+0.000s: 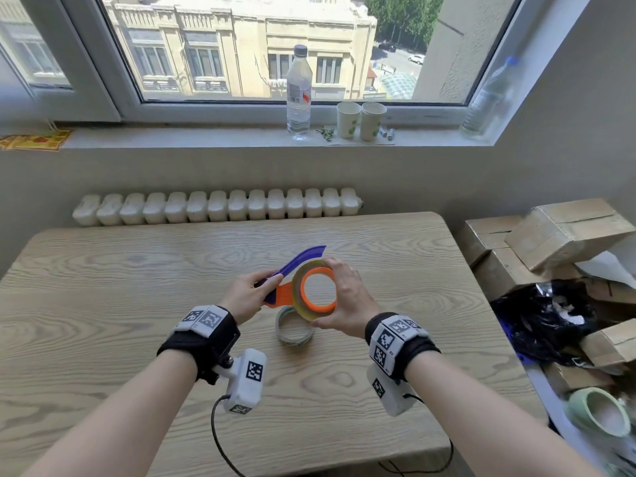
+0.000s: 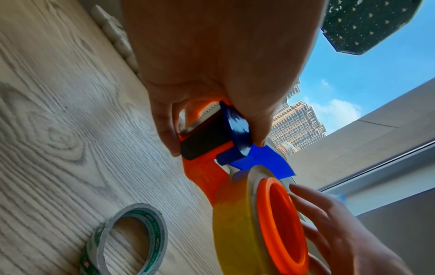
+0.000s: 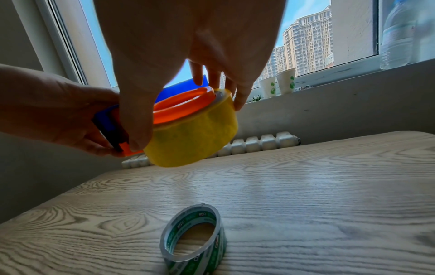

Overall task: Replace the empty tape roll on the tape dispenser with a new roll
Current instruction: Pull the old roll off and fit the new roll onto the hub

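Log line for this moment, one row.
left hand grips dispenser | right hand holds yellow roll on hub | empty core on table

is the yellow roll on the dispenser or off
On: the yellow tape roll encircles the dispenser's orange hub; the empty roll lies on the table.

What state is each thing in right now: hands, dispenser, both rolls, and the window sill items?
left hand: grips the dispenser's cutter end.
right hand: fingers curled round the yellow roll.
tape dispenser: held above the table, blue guard raised.
yellow roll: seated around the orange hub.
empty roll: off the dispenser, lying flat on the table.
water bottle: upright on the sill, capped.
paper cups: upright, side by side.
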Demonstrator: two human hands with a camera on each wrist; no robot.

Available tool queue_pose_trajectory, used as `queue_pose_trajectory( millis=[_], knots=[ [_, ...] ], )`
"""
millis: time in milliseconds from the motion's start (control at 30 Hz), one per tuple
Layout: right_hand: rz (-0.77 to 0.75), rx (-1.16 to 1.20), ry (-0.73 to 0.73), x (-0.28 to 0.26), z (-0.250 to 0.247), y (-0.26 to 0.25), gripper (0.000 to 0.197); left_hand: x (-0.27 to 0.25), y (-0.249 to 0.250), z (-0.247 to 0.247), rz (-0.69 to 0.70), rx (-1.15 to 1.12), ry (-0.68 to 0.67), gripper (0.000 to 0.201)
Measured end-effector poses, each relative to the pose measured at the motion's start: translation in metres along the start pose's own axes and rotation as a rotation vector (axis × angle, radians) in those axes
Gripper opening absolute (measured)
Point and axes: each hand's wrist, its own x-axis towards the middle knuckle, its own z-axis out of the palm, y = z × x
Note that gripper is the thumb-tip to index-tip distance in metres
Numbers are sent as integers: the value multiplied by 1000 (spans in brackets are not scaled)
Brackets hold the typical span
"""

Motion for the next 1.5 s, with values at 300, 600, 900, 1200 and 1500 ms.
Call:
queue_pose_trajectory(
  millis=[300, 600, 900, 1200, 1500],
  knots=[
    [145, 184, -26, 1, -12, -5, 104, 11, 5, -8, 44, 51, -34, 24],
    [248, 97, -51, 11, -21, -5, 47, 19, 22, -23, 79, 389, -196, 24],
    [277, 114, -27, 14, -15, -6, 23, 19, 33, -26, 115, 424, -200, 26],
    [461, 570, -4, 22, -15, -5, 22, 16, 24, -24, -119, -45, -29, 54],
    [495, 906, -17, 32, -24, -21, 17, 8, 37, -11, -221, -370, -360, 31]
  ],
)
